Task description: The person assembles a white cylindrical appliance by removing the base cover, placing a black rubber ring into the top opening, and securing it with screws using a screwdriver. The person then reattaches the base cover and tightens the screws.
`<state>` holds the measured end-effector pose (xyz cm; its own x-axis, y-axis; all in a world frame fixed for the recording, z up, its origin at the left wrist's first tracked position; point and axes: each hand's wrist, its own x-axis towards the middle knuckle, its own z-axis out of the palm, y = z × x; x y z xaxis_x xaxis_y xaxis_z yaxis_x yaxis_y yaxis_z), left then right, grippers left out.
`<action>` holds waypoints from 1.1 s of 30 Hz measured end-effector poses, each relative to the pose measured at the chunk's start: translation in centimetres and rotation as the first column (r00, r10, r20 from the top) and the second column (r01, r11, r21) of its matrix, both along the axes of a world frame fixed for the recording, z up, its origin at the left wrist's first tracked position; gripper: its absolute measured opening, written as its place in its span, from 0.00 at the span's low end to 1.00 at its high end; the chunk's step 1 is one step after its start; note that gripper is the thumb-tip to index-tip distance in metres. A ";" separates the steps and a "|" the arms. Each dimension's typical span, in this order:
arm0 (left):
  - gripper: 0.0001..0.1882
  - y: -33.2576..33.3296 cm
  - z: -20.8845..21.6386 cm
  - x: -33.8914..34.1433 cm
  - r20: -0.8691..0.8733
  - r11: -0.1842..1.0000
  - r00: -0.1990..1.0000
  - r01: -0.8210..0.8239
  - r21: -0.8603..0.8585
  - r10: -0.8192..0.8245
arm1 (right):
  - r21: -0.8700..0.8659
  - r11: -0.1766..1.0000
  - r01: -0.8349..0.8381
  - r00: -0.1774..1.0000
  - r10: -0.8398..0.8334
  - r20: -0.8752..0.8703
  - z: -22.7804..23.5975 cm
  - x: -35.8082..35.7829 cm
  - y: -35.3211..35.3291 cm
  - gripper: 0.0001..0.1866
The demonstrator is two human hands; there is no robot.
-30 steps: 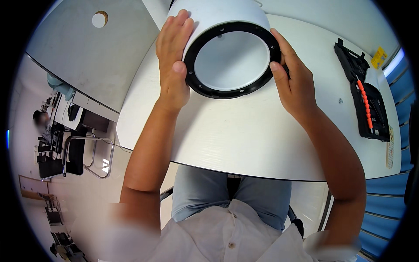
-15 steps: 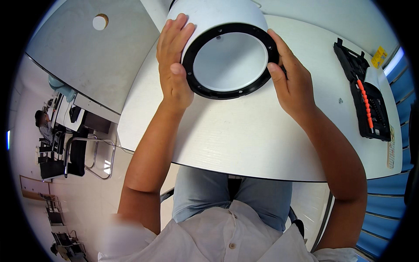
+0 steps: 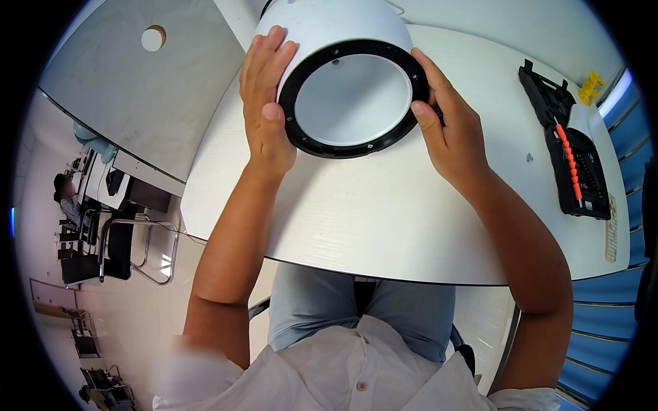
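Observation:
A large white cylindrical housing [image 3: 343, 24] lies tilted at the far side of the white table, its round end turned toward me. Around that end runs a black ring [image 3: 336, 148] with small screw holes or screws, framing a smooth white disc [image 3: 353, 99]. My left hand [image 3: 266, 123] presses along the left side, fingers stretched up the white wall and thumb beside the ring. On the right, my right hand [image 3: 456, 133] grips the ring's edge, its thumb at the front and fingers along the side. The housing's far end is cut off by the picture's top edge.
On the table's right are an open black tool case [image 3: 579, 157], an orange flexible shaft [image 3: 569, 161] and a few tiny metal pieces [image 3: 530, 157]. A grey table [image 3: 130, 89] with a round hole adjoins at left. Chairs [image 3: 120, 246] and a seated person [image 3: 68, 198] are farther off.
The whole view has shifted slightly, so things appear a little farther left. Both hands keep the same hold on the white housing, which has barely moved.

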<state>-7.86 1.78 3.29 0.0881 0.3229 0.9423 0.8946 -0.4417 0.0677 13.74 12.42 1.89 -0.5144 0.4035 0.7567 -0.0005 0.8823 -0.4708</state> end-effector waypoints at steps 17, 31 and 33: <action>0.31 0.2 0.0 0.0 -0.014 1.000 1.000 0.014 0.025 -0.014 | 0.055 0.998 0.022 1.000 -0.021 -0.022 0.0 -0.1 0.1 0.27; 0.30 0.1 0.3 0.4 0.016 0.997 0.997 0.071 0.042 -0.072 | 0.116 0.989 0.096 0.995 -0.093 -0.029 -0.1 -0.5 -0.1 0.28; 0.30 0.2 0.2 0.5 0.029 0.998 0.998 0.056 0.043 -0.057 | 0.120 0.988 0.101 0.995 -0.097 -0.036 -0.2 -0.5 -0.1 0.28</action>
